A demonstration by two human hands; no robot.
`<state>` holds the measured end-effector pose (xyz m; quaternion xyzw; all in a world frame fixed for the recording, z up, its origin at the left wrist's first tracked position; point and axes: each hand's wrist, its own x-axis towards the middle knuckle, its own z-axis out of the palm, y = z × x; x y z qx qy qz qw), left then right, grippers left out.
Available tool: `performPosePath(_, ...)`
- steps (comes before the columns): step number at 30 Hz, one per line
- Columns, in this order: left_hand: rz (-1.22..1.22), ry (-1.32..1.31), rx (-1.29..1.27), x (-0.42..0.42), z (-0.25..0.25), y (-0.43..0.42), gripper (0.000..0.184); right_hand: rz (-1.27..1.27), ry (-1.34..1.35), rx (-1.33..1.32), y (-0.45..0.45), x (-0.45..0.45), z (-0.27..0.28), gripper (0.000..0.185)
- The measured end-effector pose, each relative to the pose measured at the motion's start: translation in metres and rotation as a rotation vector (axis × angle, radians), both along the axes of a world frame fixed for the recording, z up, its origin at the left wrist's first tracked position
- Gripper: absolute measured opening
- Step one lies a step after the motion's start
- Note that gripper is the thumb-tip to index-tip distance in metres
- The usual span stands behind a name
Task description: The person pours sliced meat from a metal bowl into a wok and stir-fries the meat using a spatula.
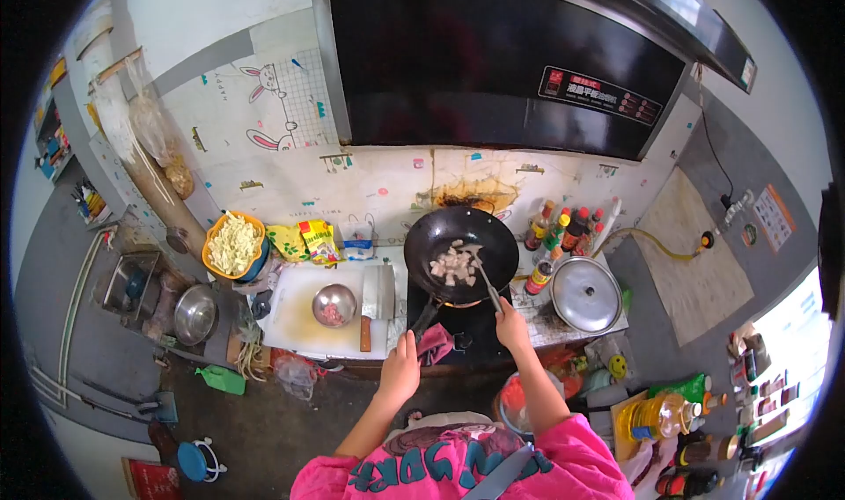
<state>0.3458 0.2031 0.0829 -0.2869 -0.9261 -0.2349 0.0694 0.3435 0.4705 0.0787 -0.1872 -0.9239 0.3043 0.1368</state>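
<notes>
A black wok stands on the stove, with pale pieces of meat in it. My left hand is closed around the end of the wok's handle. In my right hand is the handle of a metal spatula, whose head reaches down among the meat. A dark red cloth lies by the wok handle, right of my left hand. Left of the stove, a steel bowl with some raw meat sits on a white cutting board, beside a cleaver.
Sauce bottles and a large pot lid are right of the wok. An orange basin of cut pale vegetables and seasoning packets stand at the back left. The range hood hangs over the stove.
</notes>
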Motion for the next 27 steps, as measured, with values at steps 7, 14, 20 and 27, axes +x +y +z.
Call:
performPosePath(7,-0.003,-0.012,0.006,-0.001,-0.001,-0.001,0.060,-0.036,0.008,-0.132,0.007,0.012,0.021,0.035)
performPosePath(14,0.000,-0.032,-0.002,0.001,0.002,0.001,0.061,-0.054,-0.030,-0.065,0.018,0.025,0.025,0.034)
performPosePath(20,-0.004,-0.022,-0.003,0.001,-0.001,0.001,0.061,-0.024,0.027,-0.135,0.011,0.011,0.017,0.036)
performPosePath(27,-0.003,-0.043,0.001,0.001,0.002,0.000,0.060,-0.038,0.051,-0.143,0.002,-0.001,0.021,0.036)
